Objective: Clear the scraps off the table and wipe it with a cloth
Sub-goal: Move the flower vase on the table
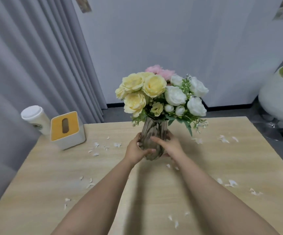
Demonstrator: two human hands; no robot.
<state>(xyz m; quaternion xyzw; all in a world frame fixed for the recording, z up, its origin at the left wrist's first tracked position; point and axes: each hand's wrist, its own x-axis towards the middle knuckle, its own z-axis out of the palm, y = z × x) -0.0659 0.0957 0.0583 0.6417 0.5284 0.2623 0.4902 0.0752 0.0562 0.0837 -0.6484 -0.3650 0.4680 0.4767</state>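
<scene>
Gripping the vase with both hands: your left hand is wrapped round its left side, thumb across the front near the base, fingers curled behind the glass. Your right hand holds the right side, index finger laid across the front, the rest curled round the far side. Both sets of fingers are closed on the glass, not loose. Vase is upright, ribbed smoky glass, bouquet of yellow, white and pink flowers above your fingers. Can't tell whether the base is touching the table or just off it.

Scraps, small white petal bits, are all on the tabletop, none in your fingers:
- cluster left of your left fingers, between them and the tissue box
- a few just below your right wrist, near the vase base
- group to the right of and beyond your right fingers, toward the far right edge
- more along the right edge, nearer you than your hands
- some left of your left forearm, and a few close to the near edge between and beside your forearms

Tissue box sits at the far left corner, white with a yellow top. White lidded cup is just behind it, at the table edge. Grey curtain behind those. White chair off to the right, off the table.
</scene>
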